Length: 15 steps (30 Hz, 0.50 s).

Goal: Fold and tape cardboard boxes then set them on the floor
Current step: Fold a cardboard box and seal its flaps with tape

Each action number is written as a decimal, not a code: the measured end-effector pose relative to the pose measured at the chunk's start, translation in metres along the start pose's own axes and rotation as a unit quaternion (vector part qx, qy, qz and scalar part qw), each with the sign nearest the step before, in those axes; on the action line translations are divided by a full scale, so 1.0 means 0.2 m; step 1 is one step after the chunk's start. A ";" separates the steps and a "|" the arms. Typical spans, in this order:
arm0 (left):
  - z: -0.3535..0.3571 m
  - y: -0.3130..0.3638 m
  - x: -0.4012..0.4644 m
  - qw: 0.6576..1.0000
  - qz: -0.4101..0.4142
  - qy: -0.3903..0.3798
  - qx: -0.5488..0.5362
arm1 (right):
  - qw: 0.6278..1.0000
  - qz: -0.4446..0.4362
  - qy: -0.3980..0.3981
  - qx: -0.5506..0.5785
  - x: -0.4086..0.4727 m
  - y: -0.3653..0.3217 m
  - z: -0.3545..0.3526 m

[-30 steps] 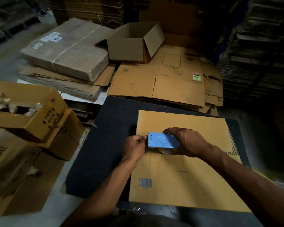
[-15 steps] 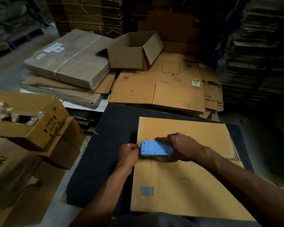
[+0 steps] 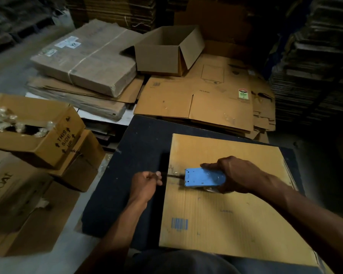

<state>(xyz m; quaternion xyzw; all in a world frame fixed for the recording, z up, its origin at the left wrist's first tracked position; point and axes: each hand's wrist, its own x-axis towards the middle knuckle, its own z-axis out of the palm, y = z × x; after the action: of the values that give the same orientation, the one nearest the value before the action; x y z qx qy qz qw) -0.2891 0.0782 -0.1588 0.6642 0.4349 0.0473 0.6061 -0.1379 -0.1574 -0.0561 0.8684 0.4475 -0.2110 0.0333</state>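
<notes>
1. A worker's right hand (image 3: 238, 176) grips a blue tape dispenser (image 3: 204, 177), fingers curled round its body, holding it over the top of a closed cardboard box (image 3: 226, 214) near the box's left edge.
2. The left hand (image 3: 145, 184) sits just off that left edge, over the dark bench (image 3: 127, 175), its fingers pinched on what appears to be the free end of a strip of tape (image 3: 171, 176) stretched between hand and dispenser; the strip itself is thin and hard to make out in the dim light.
3. The box lies flat-topped on the bench directly in front of the worker, a blue barcode (image 3: 179, 223) printed near its lower left corner.
4. Beyond the bench, a stack of flattened cartons (image 3: 206, 103) rests on the floor, with an open empty box (image 3: 166, 54) standing on its far left end.
5. To the left of that, a strapped bundle of flat cardboard (image 3: 83, 58) lies atop further sheets.
6. At the worker's left, an open carton marked "THIS SIDE UP" (image 3: 40, 133) holds crumpled clear plastic and leans on other brown boxes (image 3: 18, 204).
7. Tall stacks of flat cardboard (image 3: 315, 66) fill the shadowed right background.
</notes>
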 end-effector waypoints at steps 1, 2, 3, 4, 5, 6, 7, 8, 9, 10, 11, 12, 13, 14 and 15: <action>0.01 -0.01 0.00 1.000 0.003 0.003 -0.004 | 1.000 0.003 -0.003 -0.006 0.01 0.00 0.02; 0.02 -0.02 0.01 1.000 0.004 0.004 -0.006 | 1.000 0.006 -0.005 -0.010 0.03 -0.01 0.04; 0.03 -0.02 0.01 1.000 0.004 0.005 -0.005 | 1.000 0.008 -0.006 -0.012 0.04 -0.01 0.06; 0.03 -0.02 0.02 1.000 0.005 0.006 0.000 | 1.000 0.010 -0.007 -0.012 0.05 -0.02 0.07; 0.03 -0.02 0.02 1.000 0.011 0.009 0.004 | 1.000 0.013 -0.006 -0.013 0.05 -0.02 0.06; 0.04 -0.02 0.03 1.000 0.020 0.013 0.009 | 1.000 0.015 -0.004 -0.015 0.06 -0.01 0.06; 0.04 -0.02 0.05 0.999 0.026 0.017 0.014 | 1.000 0.017 -0.001 -0.018 0.06 -0.01 0.05; 0.04 -0.02 0.06 0.999 0.030 0.020 0.018 | 1.000 0.021 0.000 -0.020 0.06 -0.01 0.04; 0.04 -0.03 0.07 0.999 0.029 0.020 0.023 | 0.999 0.025 0.000 -0.021 0.07 -0.01 0.04; 0.04 -0.03 0.08 0.999 0.025 0.019 0.027 | 0.999 0.028 -0.002 -0.022 0.08 -0.01 0.04; 0.05 -0.04 0.09 0.999 0.022 0.018 0.030 | 0.999 0.029 -0.005 -0.023 0.09 -0.02 0.05; 0.05 -0.06 0.11 0.999 0.020 0.017 0.035 | 0.999 0.031 -0.009 -0.023 0.11 -0.03 0.06; 0.06 -0.08 0.12 0.999 0.019 0.017 0.043 | 0.999 0.034 -0.012 -0.022 0.13 -0.03 0.07; 0.06 -0.10 0.13 0.998 0.020 0.017 0.053 | 0.999 0.036 -0.011 -0.024 0.14 -0.04 0.08; 0.07 -0.12 0.14 0.998 0.015 0.017 0.060 | 0.999 0.036 -0.012 -0.026 0.16 -0.04 0.08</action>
<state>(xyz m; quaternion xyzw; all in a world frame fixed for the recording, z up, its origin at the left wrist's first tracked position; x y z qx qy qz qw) -0.2753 0.0829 -0.1952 0.7050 0.4369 0.0418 0.5571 -0.1340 -0.1323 -0.0821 0.8801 0.4209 -0.2088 0.0686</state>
